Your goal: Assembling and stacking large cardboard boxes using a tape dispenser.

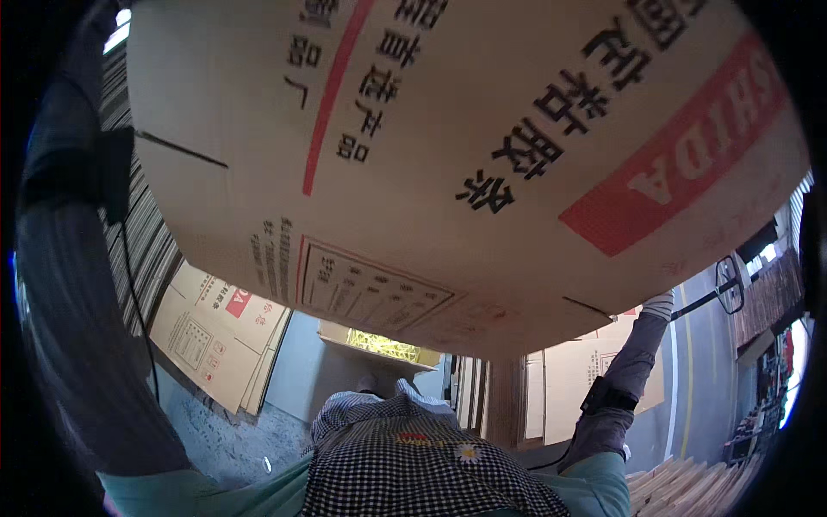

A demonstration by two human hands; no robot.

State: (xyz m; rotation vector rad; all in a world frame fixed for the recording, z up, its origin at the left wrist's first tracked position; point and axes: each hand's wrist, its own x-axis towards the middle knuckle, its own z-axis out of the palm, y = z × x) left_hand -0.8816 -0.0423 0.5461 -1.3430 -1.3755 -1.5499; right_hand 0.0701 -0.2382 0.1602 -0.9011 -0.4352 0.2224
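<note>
A large flattened cardboard carton [413,250] with red bands and black print is raised in front of me and fills the upper view. Slits run in from its left and lower right edges. Up along its left side stretches my left arm [73,310], in a dark sleeve with a black strap, and the hand at its end is out of sight. At the carton's lower right edge my right hand [659,305] shows only a striped, glove-like part. Its fingers are hidden behind the cardboard, so their grip does not show.
Printed flat cartons [211,336] lie in a pile at lower left, beside a tall stack of cardboard edges [142,233]. An open box with yellow strips [383,346] stands below the carton. More cardboard [573,388] lies at right, near a yellow floor line [689,388].
</note>
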